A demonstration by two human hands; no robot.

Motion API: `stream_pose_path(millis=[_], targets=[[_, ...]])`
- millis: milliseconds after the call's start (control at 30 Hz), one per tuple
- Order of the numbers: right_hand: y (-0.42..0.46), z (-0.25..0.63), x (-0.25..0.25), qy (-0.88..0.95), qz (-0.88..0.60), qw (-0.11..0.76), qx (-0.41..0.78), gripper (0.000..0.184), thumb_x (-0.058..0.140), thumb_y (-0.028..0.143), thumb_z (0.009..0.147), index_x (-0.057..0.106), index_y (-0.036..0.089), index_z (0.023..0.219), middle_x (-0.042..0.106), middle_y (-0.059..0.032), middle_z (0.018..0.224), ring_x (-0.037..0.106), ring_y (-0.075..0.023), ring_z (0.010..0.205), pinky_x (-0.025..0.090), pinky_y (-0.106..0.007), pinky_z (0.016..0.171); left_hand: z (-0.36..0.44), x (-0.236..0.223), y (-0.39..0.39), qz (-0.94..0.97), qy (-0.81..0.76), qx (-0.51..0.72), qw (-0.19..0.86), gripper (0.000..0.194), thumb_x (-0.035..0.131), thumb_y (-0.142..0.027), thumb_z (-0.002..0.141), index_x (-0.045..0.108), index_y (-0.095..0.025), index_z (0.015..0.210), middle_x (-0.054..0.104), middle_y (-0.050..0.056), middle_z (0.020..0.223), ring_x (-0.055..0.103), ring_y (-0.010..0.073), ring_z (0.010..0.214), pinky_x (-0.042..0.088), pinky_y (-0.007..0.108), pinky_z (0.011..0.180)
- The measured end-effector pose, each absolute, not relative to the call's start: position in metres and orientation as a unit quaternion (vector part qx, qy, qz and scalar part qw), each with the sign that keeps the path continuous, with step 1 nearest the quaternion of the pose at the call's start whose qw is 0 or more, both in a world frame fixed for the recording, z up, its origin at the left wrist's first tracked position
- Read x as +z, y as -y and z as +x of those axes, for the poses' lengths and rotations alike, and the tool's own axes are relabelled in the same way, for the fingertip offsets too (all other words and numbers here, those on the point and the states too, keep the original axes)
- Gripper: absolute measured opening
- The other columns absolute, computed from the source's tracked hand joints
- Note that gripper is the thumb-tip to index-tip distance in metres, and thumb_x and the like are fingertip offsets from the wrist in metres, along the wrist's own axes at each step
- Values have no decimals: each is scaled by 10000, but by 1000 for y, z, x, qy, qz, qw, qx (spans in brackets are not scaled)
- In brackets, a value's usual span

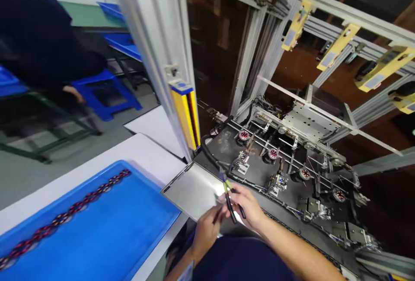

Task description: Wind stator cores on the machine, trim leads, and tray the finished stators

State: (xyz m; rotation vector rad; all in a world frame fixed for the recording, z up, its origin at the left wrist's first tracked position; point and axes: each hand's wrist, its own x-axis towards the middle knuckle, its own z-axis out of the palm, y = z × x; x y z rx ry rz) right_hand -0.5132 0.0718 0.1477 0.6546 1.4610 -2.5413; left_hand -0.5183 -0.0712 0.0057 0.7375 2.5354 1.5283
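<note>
My right hand (249, 205) is closed round the dark handles of a small pair of cutters (228, 192) with a green-yellow joint, tips pointing up over a bare metal plate (191, 188). My left hand (207, 229) sits just below and left of it, fingers curled near the cutter handles, holding something I cannot make out. Beyond the hands lies a black machine bed (227, 142) with several round copper-wound coils, such as one coil (244, 135), seated in metal fixtures.
A blue tray (106, 225) on the white table at the left holds a row of several wound coils (65, 218) along its far rim. An aluminium frame post with a yellow light curtain (186, 114) stands between. Another person in dark clothing (39, 34) sits far left.
</note>
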Motion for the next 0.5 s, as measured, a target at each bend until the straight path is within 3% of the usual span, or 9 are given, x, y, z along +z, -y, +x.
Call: stream_pose_path(millis=[167, 267, 367, 500], targets=[[-59, -601, 156, -391, 269, -3, -881, 256, 614, 328, 764, 530, 190, 962, 651, 6, 776, 616, -117, 546, 533, -240, 501, -523, -10, 54, 309, -836, 452, 32, 237, 511, -307, 916, 728, -213, 925, 791, 76, 861, 756, 238, 780, 598, 305, 724], [-59, -650, 149, -360, 321, -70, -873, 202, 541, 295, 823, 477, 221, 1000, 587, 42, 784, 634, -122, 568, 549, -254, 511, -526, -17, 54, 335, -836, 434, 18, 263, 487, -326, 946, 719, -203, 921, 777, 65, 805, 741, 204, 708, 587, 279, 681], [-63, -683, 138, -353, 365, -139, -850, 243, 521, 249, 840, 465, 233, 1076, 548, 50, 806, 635, -113, 608, 512, -205, 486, -527, -21, 55, 357, -835, 420, 7, 286, 479, -350, 968, 707, -189, 905, 728, 39, 697, 698, 169, 610, 556, 257, 609], [-66, -705, 117, -355, 404, -196, -820, 295, 495, 239, 853, 427, 220, 1140, 528, 52, 773, 581, -115, 552, 452, -194, 426, -527, -27, 58, 380, -830, 408, 1, 283, 478, -341, 988, 683, -160, 917, 700, 30, 706, 680, 146, 635, 542, 261, 610]])
